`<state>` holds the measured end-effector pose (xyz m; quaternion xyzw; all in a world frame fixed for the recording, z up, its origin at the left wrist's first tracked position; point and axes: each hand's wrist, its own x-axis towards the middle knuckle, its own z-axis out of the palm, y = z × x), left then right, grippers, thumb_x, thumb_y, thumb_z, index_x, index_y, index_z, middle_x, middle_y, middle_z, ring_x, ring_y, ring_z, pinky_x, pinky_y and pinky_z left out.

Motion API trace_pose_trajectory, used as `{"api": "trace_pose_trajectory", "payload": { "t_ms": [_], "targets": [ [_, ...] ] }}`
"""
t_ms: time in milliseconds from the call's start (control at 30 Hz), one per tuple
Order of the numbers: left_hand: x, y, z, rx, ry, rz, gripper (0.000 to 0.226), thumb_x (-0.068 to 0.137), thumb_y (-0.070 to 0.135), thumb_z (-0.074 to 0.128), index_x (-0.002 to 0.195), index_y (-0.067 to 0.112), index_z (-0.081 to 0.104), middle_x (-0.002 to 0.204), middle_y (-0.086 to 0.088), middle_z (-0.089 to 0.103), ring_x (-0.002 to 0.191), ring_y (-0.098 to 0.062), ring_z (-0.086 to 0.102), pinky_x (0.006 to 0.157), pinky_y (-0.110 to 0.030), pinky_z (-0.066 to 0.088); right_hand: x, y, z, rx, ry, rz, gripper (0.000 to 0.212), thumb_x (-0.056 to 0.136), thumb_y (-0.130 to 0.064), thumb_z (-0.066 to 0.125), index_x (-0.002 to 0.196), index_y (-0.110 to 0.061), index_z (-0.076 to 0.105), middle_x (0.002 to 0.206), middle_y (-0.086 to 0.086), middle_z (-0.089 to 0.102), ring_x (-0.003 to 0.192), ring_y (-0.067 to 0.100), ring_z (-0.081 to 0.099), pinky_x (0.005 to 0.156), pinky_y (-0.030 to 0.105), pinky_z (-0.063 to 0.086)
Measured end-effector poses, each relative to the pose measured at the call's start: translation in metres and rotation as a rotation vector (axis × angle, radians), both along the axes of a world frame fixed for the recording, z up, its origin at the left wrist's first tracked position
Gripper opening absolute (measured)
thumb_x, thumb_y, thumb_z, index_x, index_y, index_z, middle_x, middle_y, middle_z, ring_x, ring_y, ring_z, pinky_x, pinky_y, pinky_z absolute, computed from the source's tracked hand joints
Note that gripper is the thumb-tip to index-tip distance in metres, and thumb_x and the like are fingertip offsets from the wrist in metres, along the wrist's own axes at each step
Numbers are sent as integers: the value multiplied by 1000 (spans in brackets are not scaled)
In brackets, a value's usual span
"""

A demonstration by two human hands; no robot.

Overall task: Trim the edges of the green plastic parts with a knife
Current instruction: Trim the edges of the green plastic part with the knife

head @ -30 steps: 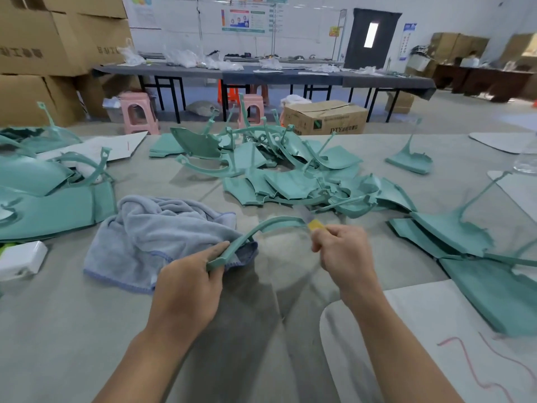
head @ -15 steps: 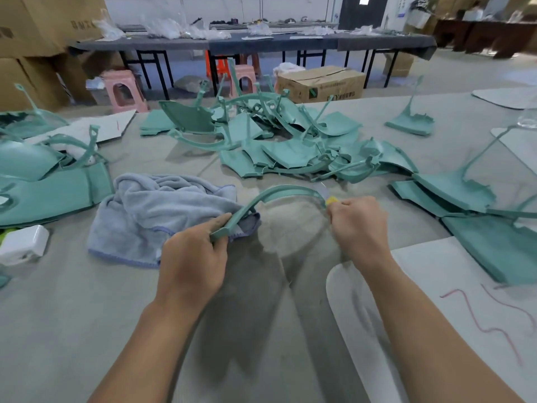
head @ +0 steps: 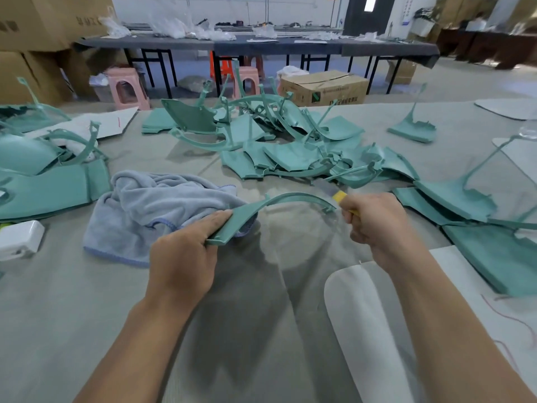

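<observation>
My left hand [head: 186, 251] grips the near end of a curved green plastic strip [head: 293, 197] that arches up and to the right above the table. At the strip's far right end, my right hand [head: 377, 225] is curled round a yellow-handled knife [head: 339, 196]. The blade [head: 324, 186] is blurred and points up-left just past that end of the strip. A heap of green plastic parts [head: 279, 146] lies beyond my hands. More green parts lie at the left [head: 49, 181] and at the right [head: 465, 205].
A crumpled grey towel [head: 157, 205] lies left of the strip. A white box [head: 17, 239] sits at the left edge, white sheets [head: 377, 315] at the near right. Beyond the grey table [head: 261, 330] are pink stools, cardboard boxes and a long dark table.
My right hand and the knife have slid right along the strip to its far end. The strip has turned slightly in my left hand. The head camera has dipped and moved closer.
</observation>
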<state>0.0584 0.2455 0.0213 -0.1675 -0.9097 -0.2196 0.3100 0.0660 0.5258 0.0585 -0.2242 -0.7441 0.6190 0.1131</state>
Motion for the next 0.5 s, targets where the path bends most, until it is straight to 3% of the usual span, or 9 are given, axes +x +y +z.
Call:
{"api": "trace_pose_trajectory", "payload": {
  "t_ms": [67, 133, 167, 233, 267, 400, 433, 500],
  "targets": [
    [-1, -2, -2, 17, -15, -31, 52, 74, -7, 79, 119, 19, 75, 110, 1, 77, 89, -22, 72, 67, -16, 36, -2, -3, 2, -45, -34, 80, 39, 72, 0, 59, 37, -14, 50, 39, 0, 31, 35, 15, 21, 38, 21, 20],
    [-2, -3, -3, 21, -20, -46, 51, 74, -6, 80, 118, 19, 76, 107, 0, 78, 89, -17, 67, 69, -19, 38, -3, 3, 0, 56, -129, 80, 30, 74, -4, 60, 46, -11, 51, 41, 0, 35, 37, 16, 27, 43, 24, 23],
    [-2, -3, -4, 19, -25, -38, 49, 76, -4, 80, 118, 20, 76, 104, 0, 78, 86, -18, 67, 65, -19, 38, -4, 10, -4, 182, -190, 31, 25, 76, -8, 62, 52, -10, 53, 47, 2, 42, 43, 20, 36, 47, 27, 28],
    [-2, -3, -3, 3, -46, -4, 43, 82, 4, 78, 120, 24, 75, 98, 0, 79, 76, -25, 71, 60, -24, 39, -3, 21, -10, 637, -349, -65, 25, 87, -23, 61, 67, -8, 60, 71, 8, 53, 68, 30, 54, 62, 32, 37],
    [-3, -3, -4, -3, -55, 12, 40, 86, 8, 75, 121, 26, 75, 97, 1, 79, 74, -28, 72, 60, -23, 38, -4, 20, -12, 752, -319, -113, 30, 92, -28, 58, 70, -8, 61, 76, 9, 54, 77, 33, 57, 66, 32, 37],
    [-5, -2, -6, 22, -62, 19, 35, 90, 14, 72, 122, 29, 74, 97, 1, 79, 77, -31, 72, 62, -26, 41, -10, -5, -20, 455, -52, -53, 39, 87, -29, 61, 54, -9, 59, 46, 5, 51, 53, 24, 49, 55, 35, 37],
    [-4, -2, -6, 26, -58, 25, 35, 90, 13, 73, 122, 29, 74, 96, 1, 79, 77, -31, 73, 62, -26, 42, -12, -8, -23, 432, -80, -15, 36, 87, -28, 62, 55, -12, 63, 48, 3, 55, 51, 22, 50, 56, 35, 39],
    [-6, -2, -6, 38, -57, 20, 36, 89, 12, 73, 121, 28, 75, 96, 1, 79, 79, -30, 73, 64, -28, 46, -14, -2, -28, 488, -216, -15, 32, 91, -30, 60, 67, -10, 69, 67, 10, 68, 66, 30, 60, 62, 37, 43]
  ]
}}
